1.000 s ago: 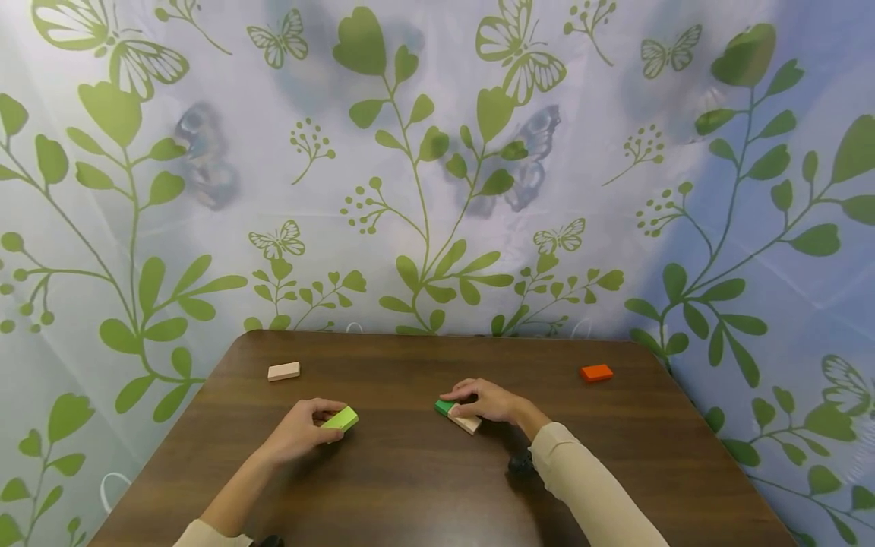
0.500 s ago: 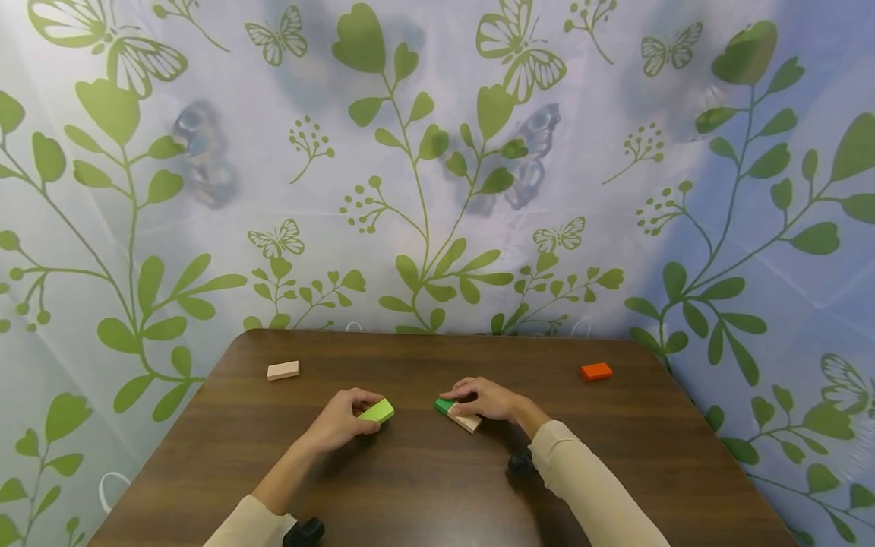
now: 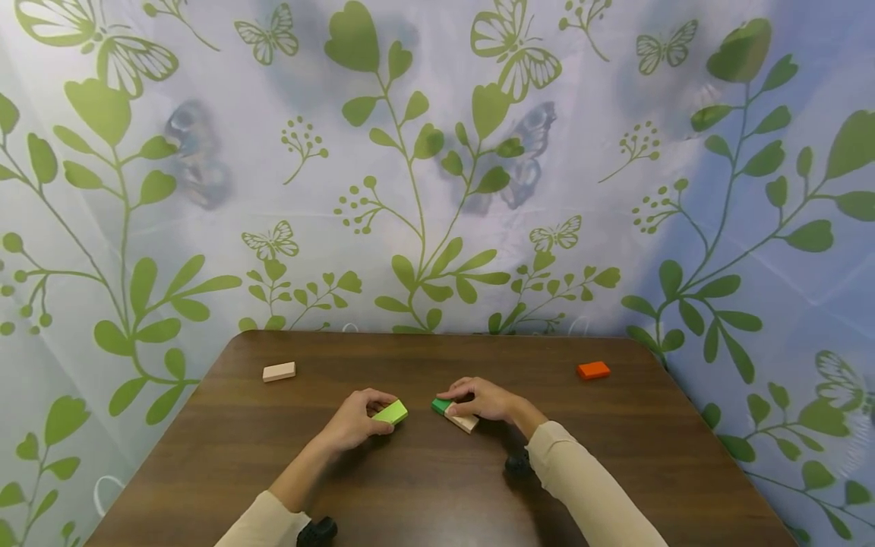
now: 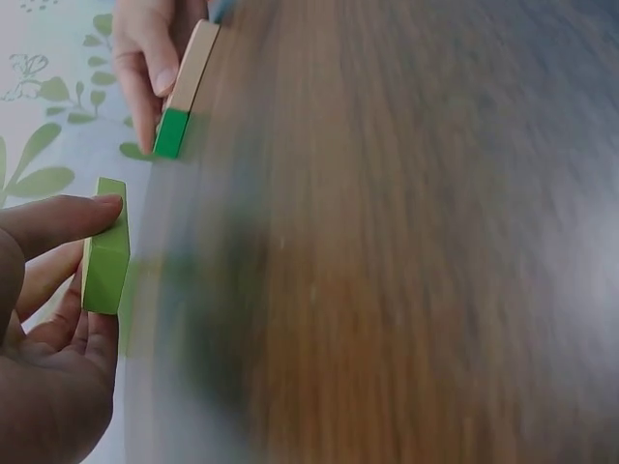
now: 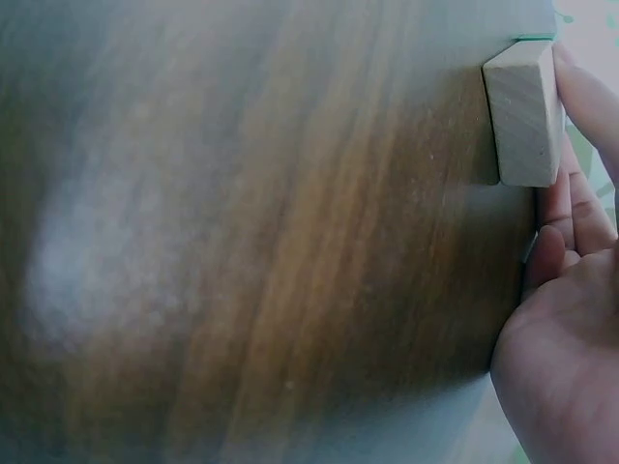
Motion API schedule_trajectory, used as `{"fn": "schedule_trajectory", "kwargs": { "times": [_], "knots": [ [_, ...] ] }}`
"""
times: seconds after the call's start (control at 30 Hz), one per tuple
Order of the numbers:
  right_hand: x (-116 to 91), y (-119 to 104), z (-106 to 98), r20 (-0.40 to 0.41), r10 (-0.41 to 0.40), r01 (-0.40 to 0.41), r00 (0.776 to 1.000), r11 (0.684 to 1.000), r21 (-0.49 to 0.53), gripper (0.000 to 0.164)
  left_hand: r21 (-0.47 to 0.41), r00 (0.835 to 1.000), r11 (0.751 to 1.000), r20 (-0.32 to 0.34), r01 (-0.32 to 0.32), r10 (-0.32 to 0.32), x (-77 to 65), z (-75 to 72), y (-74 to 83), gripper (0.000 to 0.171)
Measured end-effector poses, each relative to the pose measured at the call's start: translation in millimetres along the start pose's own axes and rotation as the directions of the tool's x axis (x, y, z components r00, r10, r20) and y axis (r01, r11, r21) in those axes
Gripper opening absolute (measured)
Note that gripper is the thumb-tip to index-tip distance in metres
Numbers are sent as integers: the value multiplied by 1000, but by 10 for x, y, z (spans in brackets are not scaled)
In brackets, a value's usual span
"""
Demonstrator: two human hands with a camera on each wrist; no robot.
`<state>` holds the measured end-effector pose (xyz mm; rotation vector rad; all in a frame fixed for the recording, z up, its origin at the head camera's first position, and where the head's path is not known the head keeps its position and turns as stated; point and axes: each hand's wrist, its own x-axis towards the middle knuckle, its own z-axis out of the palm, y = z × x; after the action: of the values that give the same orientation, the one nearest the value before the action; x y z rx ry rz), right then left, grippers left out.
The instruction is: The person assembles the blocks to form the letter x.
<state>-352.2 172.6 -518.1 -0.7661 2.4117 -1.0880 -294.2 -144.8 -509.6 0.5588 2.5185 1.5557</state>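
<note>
Rightward since the earlier frame, the lime block (image 3: 391,412) has travelled with the left hand (image 3: 352,420) toward the green block (image 3: 440,406), while the right hand (image 3: 487,399) stays about where it was. At lower centre of the head view, the lime block lies just left of the green one, a strip of bench (image 3: 410,486) between them, not touching. Its long axis slopes up to the right; the green block and the pale block (image 3: 468,422), end to end, slope down to the right, green end nearest. That gap and mismatch of angle look like the relation that counts. Left fingers pinch the lime block, its right end projecting free; whether it clears the bench is hard to judge. Right fingers grasp the pair around their join.
</note>
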Motion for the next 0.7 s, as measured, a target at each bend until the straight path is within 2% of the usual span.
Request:
{"fn": "schedule_trajectory", "kwargs": {
  "times": [0.23,0.53,0.7],
  "knots": [
    [-2,12,10,-5,16,-16,1000,1000,8,37,-27,1000,1000,24,14,-13,61,167,73,44],
    [-15,-1,22,-8,0,0,1000,1000,0,38,-33,998,999,50,29,-27,162,376,62,43],
    [-18,5,24,-15,2,-2,1000,1000,3,37,-19,999,999,22,47,-46,194,480,92,42]
  ]
}}
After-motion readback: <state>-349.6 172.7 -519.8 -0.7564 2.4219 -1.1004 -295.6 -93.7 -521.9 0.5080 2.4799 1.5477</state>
